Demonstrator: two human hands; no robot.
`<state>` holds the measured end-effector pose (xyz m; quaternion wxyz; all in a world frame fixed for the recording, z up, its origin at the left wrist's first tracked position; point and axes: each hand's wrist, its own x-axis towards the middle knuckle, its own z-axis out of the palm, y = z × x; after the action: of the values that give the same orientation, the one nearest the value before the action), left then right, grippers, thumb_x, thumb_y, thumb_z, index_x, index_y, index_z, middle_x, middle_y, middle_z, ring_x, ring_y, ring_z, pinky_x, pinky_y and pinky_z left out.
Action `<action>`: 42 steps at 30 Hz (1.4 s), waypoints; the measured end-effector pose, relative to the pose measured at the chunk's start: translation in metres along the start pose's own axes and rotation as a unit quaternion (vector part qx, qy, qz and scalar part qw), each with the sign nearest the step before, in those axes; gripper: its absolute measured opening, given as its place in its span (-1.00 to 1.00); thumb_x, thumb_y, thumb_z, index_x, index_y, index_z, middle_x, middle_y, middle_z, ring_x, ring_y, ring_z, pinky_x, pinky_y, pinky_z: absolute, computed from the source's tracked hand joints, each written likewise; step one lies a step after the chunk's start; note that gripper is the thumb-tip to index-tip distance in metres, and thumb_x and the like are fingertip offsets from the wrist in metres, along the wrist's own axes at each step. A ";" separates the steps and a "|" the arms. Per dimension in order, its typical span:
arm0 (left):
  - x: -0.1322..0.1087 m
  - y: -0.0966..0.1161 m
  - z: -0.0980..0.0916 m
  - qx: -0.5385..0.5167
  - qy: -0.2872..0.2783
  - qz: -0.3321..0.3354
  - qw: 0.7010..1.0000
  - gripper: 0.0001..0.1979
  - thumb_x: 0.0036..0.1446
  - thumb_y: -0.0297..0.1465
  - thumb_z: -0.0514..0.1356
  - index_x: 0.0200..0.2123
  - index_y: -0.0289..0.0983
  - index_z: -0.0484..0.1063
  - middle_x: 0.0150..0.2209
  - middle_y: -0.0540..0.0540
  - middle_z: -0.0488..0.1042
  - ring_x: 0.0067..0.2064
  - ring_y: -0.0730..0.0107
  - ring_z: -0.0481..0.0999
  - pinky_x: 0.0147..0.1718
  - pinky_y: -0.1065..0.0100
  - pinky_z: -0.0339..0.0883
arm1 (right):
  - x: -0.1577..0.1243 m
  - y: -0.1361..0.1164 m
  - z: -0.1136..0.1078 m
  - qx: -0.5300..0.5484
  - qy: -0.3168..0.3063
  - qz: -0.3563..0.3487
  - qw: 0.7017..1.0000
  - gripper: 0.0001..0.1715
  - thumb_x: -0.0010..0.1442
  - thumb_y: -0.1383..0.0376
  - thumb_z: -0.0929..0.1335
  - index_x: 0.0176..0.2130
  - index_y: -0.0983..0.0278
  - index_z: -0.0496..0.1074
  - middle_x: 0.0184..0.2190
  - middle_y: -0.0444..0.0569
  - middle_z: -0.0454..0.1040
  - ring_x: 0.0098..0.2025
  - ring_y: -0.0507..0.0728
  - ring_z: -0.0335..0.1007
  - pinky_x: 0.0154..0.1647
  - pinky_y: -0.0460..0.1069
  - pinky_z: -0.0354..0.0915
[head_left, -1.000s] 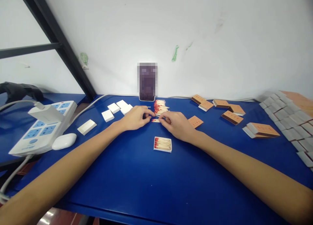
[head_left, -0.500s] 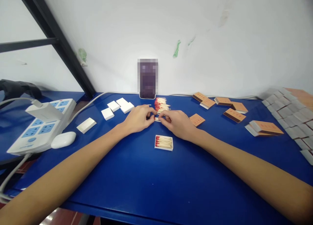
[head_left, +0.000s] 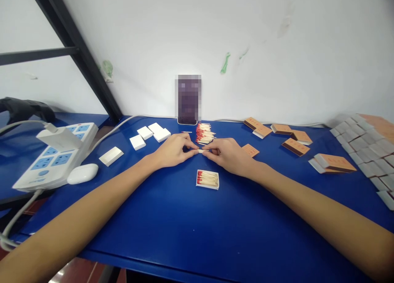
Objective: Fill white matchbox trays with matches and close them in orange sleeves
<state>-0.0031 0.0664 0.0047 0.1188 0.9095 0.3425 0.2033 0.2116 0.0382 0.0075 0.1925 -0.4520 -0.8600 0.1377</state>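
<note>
Two hands meet at the middle of the blue worktop, the left hand and the right hand each closed in a pinch on opposite ends of a small bunch of matches, held level just above the surface, likely so the sticks stay lined up. Just behind the fingertips lies the loose pile of matches, red heads mostly pointing left, within easy reach of either hand. Just in front of the hands, apart from them, sits an open tray of matches, its heads also at the left, which suits bunches laid in the same way round. Several empty white trays lie to the left of the pile, and orange sleeves are scattered to the right, with a large stack of grey boxes at the far right edge. A blurred phone leans on the wall behind the pile. At far left rest a power strip and a white earbud case.
</note>
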 end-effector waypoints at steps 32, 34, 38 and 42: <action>-0.018 0.066 -0.037 0.048 -0.238 0.001 0.970 -0.77 0.34 -0.27 -0.07 -0.28 -0.25 0.27 -0.45 -0.03 0.39 -0.52 0.42 0.27 -0.50 0.34 0.08 | -0.025 -0.048 -0.050 -0.037 -0.227 0.008 0.973 -0.75 0.26 0.26 0.23 -0.46 0.24 0.30 -0.54 -0.09 0.39 -0.53 0.03 0.20 -0.54 -0.03 -0.02; -0.019 0.066 -0.035 0.027 -0.247 0.005 0.969 -0.81 0.32 -0.30 -0.03 -0.30 -0.24 0.29 -0.48 0.00 0.38 -0.52 0.43 0.27 -0.50 0.34 0.08 | -0.026 -0.050 -0.047 -0.039 -0.236 0.019 0.971 -0.77 0.23 0.27 0.26 -0.47 0.24 0.31 -0.55 -0.07 0.38 -0.54 0.04 0.20 -0.55 -0.02 -0.03; -0.018 0.065 -0.036 -0.017 -0.246 0.012 0.969 -0.83 0.29 -0.32 0.01 -0.28 -0.22 0.34 -0.57 0.07 0.36 -0.53 0.47 0.28 -0.45 0.36 0.11 | -0.026 -0.049 -0.042 -0.038 -0.241 0.021 0.969 -0.75 0.24 0.26 0.26 -0.46 0.23 0.37 -0.59 -0.10 0.37 -0.59 0.02 0.16 -0.56 -0.02 -0.04; -0.016 0.062 -0.038 -0.053 -0.216 -0.016 0.975 -0.80 0.24 -0.27 0.08 -0.14 -0.24 0.29 -0.61 0.11 0.31 -0.57 0.47 0.26 -0.50 0.37 0.09 | -0.026 -0.046 -0.044 -0.038 -0.231 0.003 0.972 -0.72 0.22 0.25 0.28 -0.49 0.23 0.41 -0.62 -0.12 0.36 -0.61 0.00 0.16 -0.55 -0.02 -0.03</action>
<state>0.0048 0.0123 0.0556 0.2416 0.9187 0.3119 0.0181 0.2116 -0.0067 0.0602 -0.0289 -0.4174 -0.8846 0.2061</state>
